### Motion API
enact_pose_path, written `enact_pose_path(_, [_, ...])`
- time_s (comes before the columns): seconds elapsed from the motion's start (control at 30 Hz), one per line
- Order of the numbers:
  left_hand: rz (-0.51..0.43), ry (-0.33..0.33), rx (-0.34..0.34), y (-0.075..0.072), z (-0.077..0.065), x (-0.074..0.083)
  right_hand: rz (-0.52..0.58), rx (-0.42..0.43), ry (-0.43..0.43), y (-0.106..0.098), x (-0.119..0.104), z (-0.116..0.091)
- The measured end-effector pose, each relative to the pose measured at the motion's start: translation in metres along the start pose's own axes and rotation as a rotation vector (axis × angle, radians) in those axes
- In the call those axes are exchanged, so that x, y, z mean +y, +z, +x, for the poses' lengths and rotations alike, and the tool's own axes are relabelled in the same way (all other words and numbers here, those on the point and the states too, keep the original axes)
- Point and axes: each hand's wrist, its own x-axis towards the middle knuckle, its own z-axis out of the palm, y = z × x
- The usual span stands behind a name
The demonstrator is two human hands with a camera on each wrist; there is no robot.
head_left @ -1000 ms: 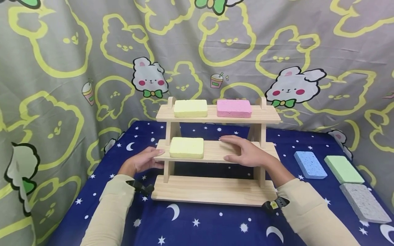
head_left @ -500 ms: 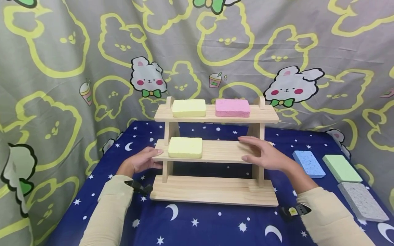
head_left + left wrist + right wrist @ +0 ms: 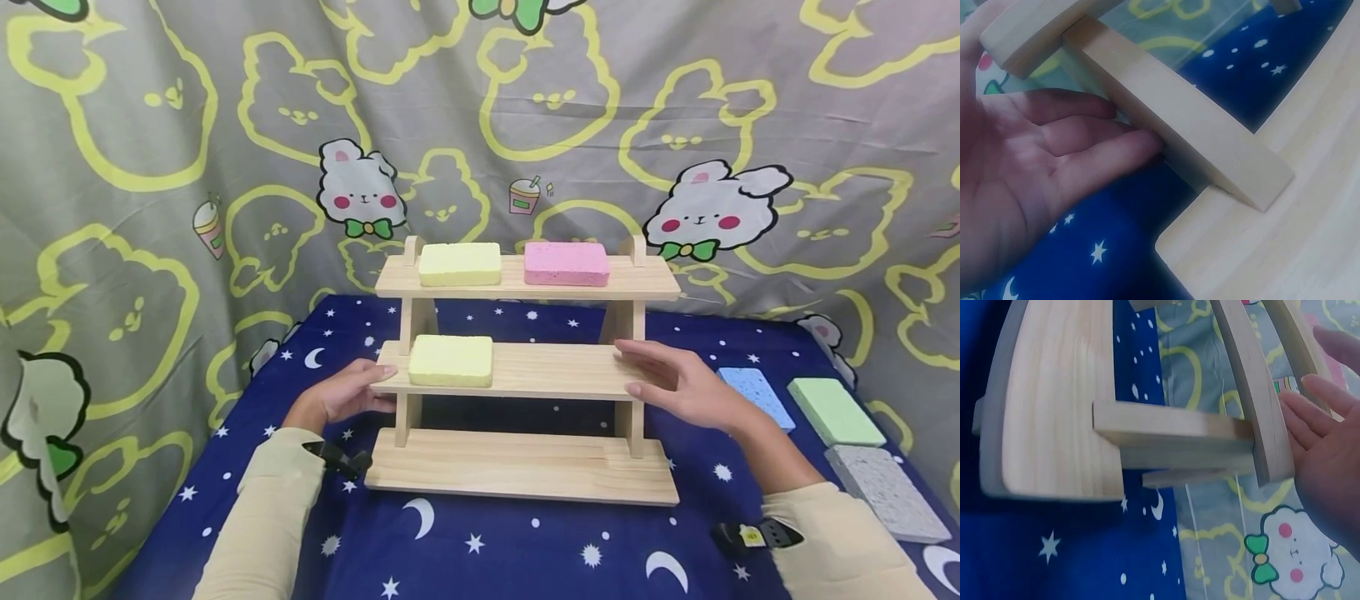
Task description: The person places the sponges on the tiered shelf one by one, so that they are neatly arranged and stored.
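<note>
A three-tier wooden shelf (image 3: 525, 467) stands in the middle of the head view. At the left end of its middle tier, my left hand (image 3: 345, 392) grips the board, thumb on top and fingers underneath. The left wrist view shows those fingers against the side upright (image 3: 1179, 119). My right hand (image 3: 682, 383) is at the right end of the same tier, fingers extended and thumb apart, holding nothing. A pale yellow sponge (image 3: 450, 361) lies on the middle tier, left of centre. On the top tier sit another yellow sponge (image 3: 460, 265) and a pink sponge (image 3: 566, 264).
To the right on the dark blue starry cloth (image 3: 247, 508) lie a blue sponge (image 3: 757, 396), partly behind my right hand, a green sponge (image 3: 836, 411) and a grey sponge (image 3: 888, 492). A grey curtain (image 3: 450, 100) with cartoon prints hangs close behind the shelf.
My right hand has moved rightward along the middle tier, from near its centre to its right end. The left hand has kept its grip, and the sponges lie where they were.
</note>
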Motion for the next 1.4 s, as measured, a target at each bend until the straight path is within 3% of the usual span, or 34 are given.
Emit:
enact_pose_path(0.2, [-0.003,0.006,-0.011,-0.001,0.0,0.0,-0.011,0.09,-0.02,-0.007,0.006,-0.013])
enact_pose_path(0.33, [0.005,0.007,-0.019,-0.001,-0.001,0.002,-0.013,0.132,0.02,-0.011,0.011,-0.02])
enact_pose_path(0.73, [0.004,0.013,-0.03,-0.002,0.0,0.0,-0.135,0.263,0.321,-0.02,0.034,-0.045])
enact_pose_path(1.07, [0.004,0.009,-0.019,-0.001,0.0,0.002,-0.18,0.405,0.503,-0.024,0.059,-0.064])
enact_pose_path(1.23, [-0.01,0.012,-0.021,0.0,-0.001,0.002,-0.138,0.49,0.561,-0.023,0.103,-0.077])
enact_pose_path(1.4, [-0.012,0.018,-0.031,-0.001,-0.001,0.001,-0.222,0.559,0.566,-0.025,0.17,-0.096])
